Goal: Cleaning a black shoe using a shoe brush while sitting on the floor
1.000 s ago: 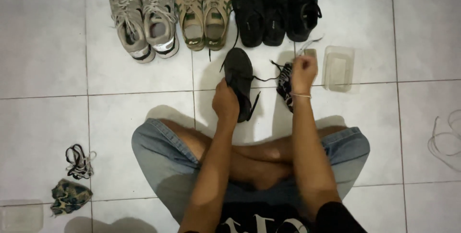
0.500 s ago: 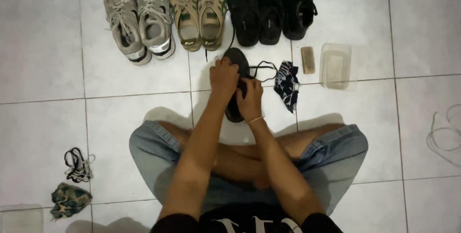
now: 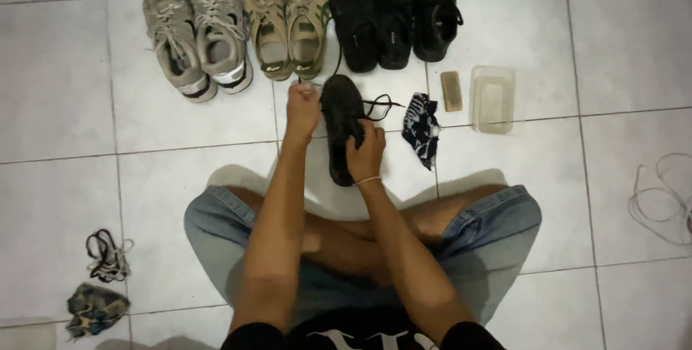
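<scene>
A black shoe lies on the white tiled floor in front of my crossed legs. My right hand grips its near part and holds it down. My left hand is closed on the shoe's lace at the far left side, beside the shoe's front. A loose end of black lace trails to the right of the shoe.
Along the wall stand grey sneakers, tan sneakers and black shoes. A dark patterned cloth, a small brush and a clear plastic tub lie right of the shoe. Loose laces, another cloth and a white cord lie at the sides.
My right hand left the cloth and came onto the black shoe. My left hand shifted to the shoe's far left and took the lace.
</scene>
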